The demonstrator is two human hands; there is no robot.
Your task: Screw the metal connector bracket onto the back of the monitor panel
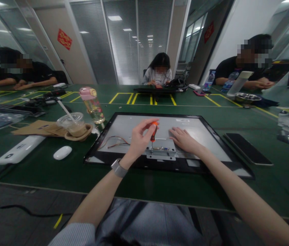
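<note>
My left hand [142,137] grips an orange-and-black screwdriver [154,131], which stands upright with its shaft pointing down. Its tip meets the left part of a small metal bracket box [162,152] with video ports along its side; the exact contact spot is too small to make out. This box sits on the back of a flat display panel [198,128] with a black frame, lying on the green table. My right hand [184,139] rests flat on the panel, fingers spread, just right of the box. Thin coloured wires [116,139] lie on the panel to the left.
Left of the panel are a white mouse [62,152], a white power strip [20,149], an iced drink cup [72,123] and a pink-lidded bottle [91,104]. A black phone [248,148] lies to the right. Farther back stands a metal bowl [248,98]. Several people sit around the table [144,188].
</note>
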